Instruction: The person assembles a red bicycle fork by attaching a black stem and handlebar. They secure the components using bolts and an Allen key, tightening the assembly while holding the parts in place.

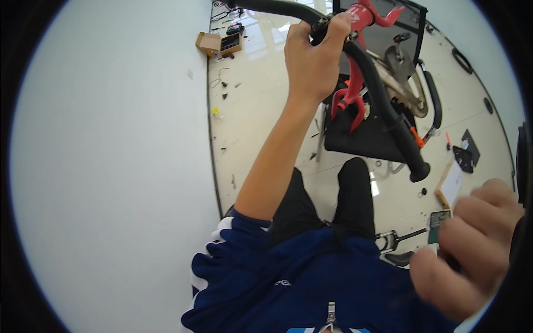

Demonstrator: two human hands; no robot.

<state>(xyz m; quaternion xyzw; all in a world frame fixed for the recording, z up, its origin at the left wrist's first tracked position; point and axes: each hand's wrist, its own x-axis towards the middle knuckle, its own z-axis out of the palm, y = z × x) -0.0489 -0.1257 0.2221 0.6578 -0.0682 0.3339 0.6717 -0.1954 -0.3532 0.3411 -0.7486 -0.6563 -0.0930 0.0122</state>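
A black curved handlebar (373, 83) reaches from the top edge down to a rounded end right of the middle. My left hand (313, 66) is closed around it, fingers wrapped by the metal clamp, thumb along the near side. Just beyond that hand, a red bicycle frame (362, 21) shows its tube, with red forked ends (348, 105) lower down. My right hand (469, 250) is raised close at the lower right, away from the handlebar. Its fingers are curled and slightly blurred; whatever may lie inside them is hidden.
Behind the handlebar stands a black padded surface (355, 139) beside a beige curved part (411, 91). An opened cardboard box (209, 44) lies by the left wall. Small parts, a white board (452, 180) and a black saddle (398, 259) lie on the floor.
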